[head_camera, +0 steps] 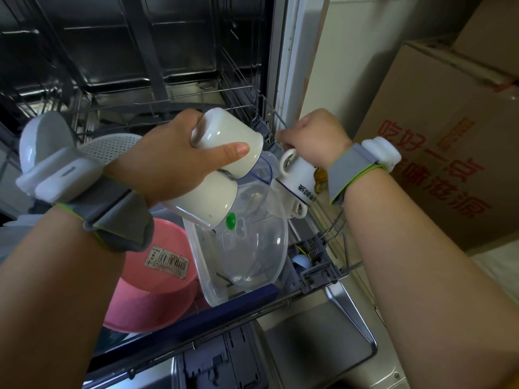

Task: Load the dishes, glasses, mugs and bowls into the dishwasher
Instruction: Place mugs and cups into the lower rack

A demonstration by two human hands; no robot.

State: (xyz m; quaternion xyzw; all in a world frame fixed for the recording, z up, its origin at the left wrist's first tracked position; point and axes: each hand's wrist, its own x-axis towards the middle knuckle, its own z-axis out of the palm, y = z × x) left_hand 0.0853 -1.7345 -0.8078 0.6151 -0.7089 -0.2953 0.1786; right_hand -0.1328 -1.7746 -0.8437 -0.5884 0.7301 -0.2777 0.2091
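Note:
My left hand (179, 161) grips a white cup (227, 141) upside down over the pulled-out rack (241, 301) of the open dishwasher. Just below it a second white cup (207, 203) lies mouth down against a clear plastic lid (252, 242) with a green knob. My right hand (314, 138) is at the rack's right wall, fingers closed on its wire (280, 122). Directly under that hand is a white mug (297, 175) with printed lettering, tipped with its handle up; I cannot tell if the hand touches it. Another white cup (297, 209) lies beneath it.
A pink basin (151, 293) with a barcode label fills the rack's left front. A white perforated strainer (109, 147) and a pale bowl (45, 136) stand at the back left. A grey cutlery basket (311, 262) sits front right. A cardboard box (438, 153) stands at right.

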